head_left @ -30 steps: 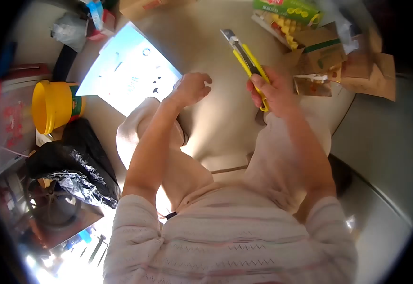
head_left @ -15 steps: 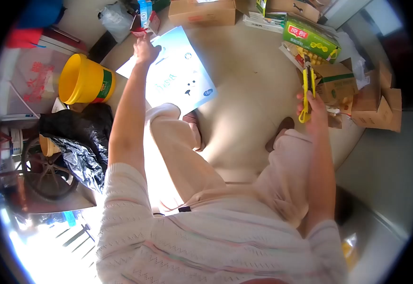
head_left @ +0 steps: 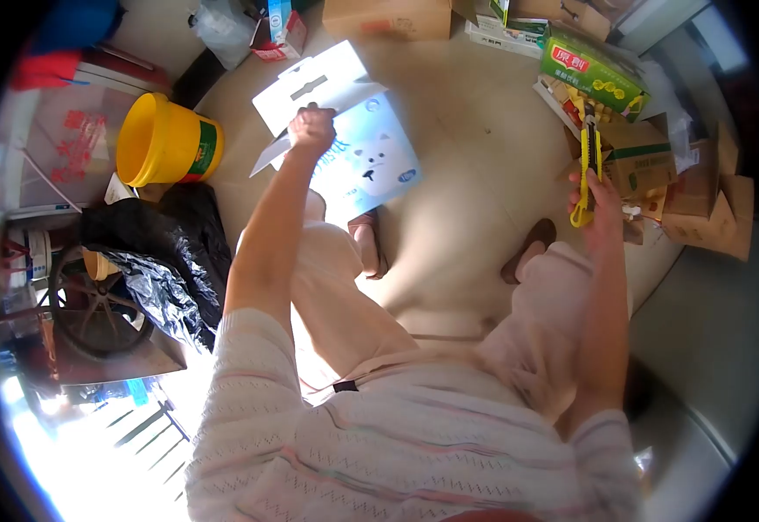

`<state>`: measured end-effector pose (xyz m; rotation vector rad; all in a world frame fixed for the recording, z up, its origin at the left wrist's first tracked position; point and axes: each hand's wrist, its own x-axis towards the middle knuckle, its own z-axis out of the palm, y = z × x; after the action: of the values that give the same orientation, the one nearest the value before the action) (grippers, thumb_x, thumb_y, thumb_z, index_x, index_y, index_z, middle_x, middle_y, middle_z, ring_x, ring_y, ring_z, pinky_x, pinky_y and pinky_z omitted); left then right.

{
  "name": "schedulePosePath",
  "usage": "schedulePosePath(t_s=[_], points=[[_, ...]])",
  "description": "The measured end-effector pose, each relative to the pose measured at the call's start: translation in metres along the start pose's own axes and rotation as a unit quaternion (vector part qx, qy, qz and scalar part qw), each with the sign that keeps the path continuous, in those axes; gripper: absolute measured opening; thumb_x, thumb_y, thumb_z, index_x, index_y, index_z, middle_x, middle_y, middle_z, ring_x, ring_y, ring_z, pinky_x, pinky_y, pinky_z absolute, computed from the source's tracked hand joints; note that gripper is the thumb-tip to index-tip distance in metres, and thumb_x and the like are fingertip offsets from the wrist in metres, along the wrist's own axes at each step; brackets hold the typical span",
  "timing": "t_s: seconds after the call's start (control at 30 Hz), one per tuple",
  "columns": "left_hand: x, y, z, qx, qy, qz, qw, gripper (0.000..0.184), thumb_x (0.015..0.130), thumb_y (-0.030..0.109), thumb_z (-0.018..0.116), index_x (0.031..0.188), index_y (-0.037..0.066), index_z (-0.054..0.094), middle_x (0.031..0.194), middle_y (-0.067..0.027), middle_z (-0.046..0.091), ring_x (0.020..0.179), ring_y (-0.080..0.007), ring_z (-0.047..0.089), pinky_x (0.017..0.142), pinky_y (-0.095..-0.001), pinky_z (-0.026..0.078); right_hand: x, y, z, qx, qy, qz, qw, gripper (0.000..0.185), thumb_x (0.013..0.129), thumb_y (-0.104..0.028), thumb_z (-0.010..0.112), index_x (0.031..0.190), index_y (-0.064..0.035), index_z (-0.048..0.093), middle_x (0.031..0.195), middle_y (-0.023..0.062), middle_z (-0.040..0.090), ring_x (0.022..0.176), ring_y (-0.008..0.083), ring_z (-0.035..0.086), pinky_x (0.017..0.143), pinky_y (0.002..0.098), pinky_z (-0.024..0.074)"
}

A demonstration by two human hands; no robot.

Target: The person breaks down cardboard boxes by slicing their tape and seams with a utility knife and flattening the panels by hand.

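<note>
My left hand (head_left: 312, 130) is closed on a flattened white and light-blue carton (head_left: 378, 148) above the floor. A cartoon face and blue lettering show on its printed panel. At its far end, plain white flaps are spread, and one has a dark slot in it. My fingers partly cover the carton where they grip it. On the other side, my right hand (head_left: 603, 198) is wrapped round a yellow utility knife (head_left: 590, 170), whose tip points away from me. The knife is well apart from the carton.
A yellow bucket (head_left: 146, 143) and a black plastic bag (head_left: 157, 226) stand to the left. Opened brown boxes (head_left: 710, 213) and a green carton (head_left: 593, 74) lie to the right. Another brown box (head_left: 388, 19) is at the far side.
My left hand has come nearer and slightly right with the carton, whose white flaps now show. The knife stays in my right hand. The whole view has shifted slightly.
</note>
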<state>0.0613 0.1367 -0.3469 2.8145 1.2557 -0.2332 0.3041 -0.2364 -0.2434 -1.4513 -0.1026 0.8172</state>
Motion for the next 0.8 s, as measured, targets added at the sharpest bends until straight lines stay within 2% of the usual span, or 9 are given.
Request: schedulePosePath(t_s=[0.07, 0.2, 0.23, 0.27, 0.4, 0.53, 0.63, 0.73, 0.8], points=[[-0.023, 0.024, -0.011, 0.015, -0.005, 0.051, 0.999, 0.028, 0.081, 0.016, 0.046, 0.103, 0.021, 0.062, 0.105, -0.0116, 0.055, 0.099, -0.0267, 0.053, 0.081, -0.0379, 0.047, 0.004, 0.009, -0.007, 0.007, -0.010, 0.007, 1.000, 0.020, 0.088, -0.022, 0.055, 0.100, -0.0065, 0.051, 0.082, 0.0051, 0.059, 0.059, 0.0120, 0.053, 0.050, 0.0274, 0.0451], [-0.094, 0.084, -0.009, -0.032, 0.099, 0.210, 0.972, 0.022, 0.073, 0.015, 0.053, 0.094, 0.012, 0.058, 0.098, -0.0116, 0.053, 0.091, -0.0265, 0.053, 0.069, -0.0425, 0.046, 0.009, 0.026, -0.013, -0.077, 0.011, 0.019, 0.997, 0.025, 0.085, -0.024, 0.059, 0.099, -0.0057, 0.050, 0.080, 0.0050, 0.058, 0.058, 0.0121, 0.053, 0.048, 0.0277, 0.0449], [-0.111, 0.097, -0.009, -0.059, 0.080, 0.226, 0.969, 0.023, 0.074, 0.013, 0.052, 0.097, 0.011, 0.057, 0.097, -0.0116, 0.051, 0.093, -0.0268, 0.052, 0.070, -0.0423, 0.046, 0.010, 0.033, -0.015, -0.073, -0.003, 0.017, 0.997, 0.026, 0.084, -0.026, 0.061, 0.096, -0.0051, 0.049, 0.078, 0.0047, 0.057, 0.057, 0.0119, 0.053, 0.048, 0.0275, 0.0448], [-0.133, 0.112, -0.009, -0.046, 0.088, 0.236, 0.967, 0.034, 0.073, 0.010, 0.053, 0.107, 0.012, 0.059, 0.094, -0.0098, 0.051, 0.089, -0.0256, 0.052, 0.067, -0.0359, 0.047, 0.010, 0.038, -0.016, -0.103, -0.006, 0.017, 0.994, 0.027, 0.083, -0.026, 0.061, 0.096, -0.0051, 0.049, 0.078, 0.0046, 0.056, 0.057, 0.0119, 0.053, 0.047, 0.0276, 0.0449], [-0.185, 0.142, -0.001, -0.091, 0.055, 0.330, 0.938, 0.035, 0.073, 0.011, 0.053, 0.107, 0.007, 0.058, 0.093, -0.0093, 0.051, 0.085, -0.0240, 0.052, 0.061, -0.0349, 0.046, 0.001, 0.065, -0.011, -0.245, -0.015, 0.049, 0.968, 0.032, 0.080, -0.030, 0.064, 0.093, -0.0045, 0.049, 0.075, 0.0043, 0.055, 0.054, 0.0124, 0.052, 0.044, 0.0284, 0.0450], [-0.223, 0.163, -0.005, -0.100, -0.021, 0.391, 0.915, 0.033, 0.072, 0.009, 0.051, 0.104, 0.004, 0.058, 0.092, -0.0097, 0.051, 0.083, -0.0243, 0.052, 0.058, -0.0342, 0.045, -0.018, 0.095, 0.021, -0.387, 0.056, 0.108, 0.914, 0.051, 0.071, -0.041, 0.071, 0.097, -0.0023, 0.048, 0.078, 0.0070, 0.057, 0.059, 0.0149, 0.055, 0.041, 0.0287, 0.0447], [-0.245, 0.175, -0.001, -0.112, -0.082, 0.408, 0.902, 0.032, 0.071, 0.007, 0.052, 0.102, 0.000, 0.055, 0.093, -0.0127, 0.052, 0.085, -0.0277, 0.054, 0.062, -0.0364, 0.048, -0.025, 0.116, 0.041, -0.516, 0.095, 0.157, 0.837, 0.070, 0.064, -0.046, 0.074, 0.107, 0.0006, 0.044, 0.087, 0.0139, 0.059, 0.075, 0.0232, 0.060, 0.053, 0.0327, 0.0498], [-0.262, 0.176, 0.000, -0.134, -0.143, 0.430, 0.882, 0.034, 0.070, 0.007, 0.053, 0.103, -0.002, 0.054, 0.093, -0.0147, 0.052, 0.085, -0.0297, 0.056, 0.065, -0.0380, 0.049, -0.026, 0.142, 0.043, -0.618, 0.057, 0.096, 0.779, 0.079, 0.066, -0.049, 0.070, 0.117, 0.0009, 0.037, 0.091, 0.0160, 0.060, 0.074, 0.0241, 0.060, 0.055, 0.0333, 0.0494], [-0.264, 0.178, 0.001, -0.152, -0.165, 0.443, 0.868, 0.033, 0.070, 0.008, 0.054, 0.102, -0.002, 0.054, 0.093, -0.0158, 0.052, 0.084, -0.0305, 0.057, 0.066, -0.0384, 0.049, -0.025, 0.150, 0.044, -0.660, 0.072, 0.077, 0.744, 0.078, 0.067, -0.044, 0.069, 0.120, 0.0006, 0.033, 0.093, 0.0175, 0.060, 0.078, 0.0253, 0.061, 0.061, 0.0339, 0.0498]])
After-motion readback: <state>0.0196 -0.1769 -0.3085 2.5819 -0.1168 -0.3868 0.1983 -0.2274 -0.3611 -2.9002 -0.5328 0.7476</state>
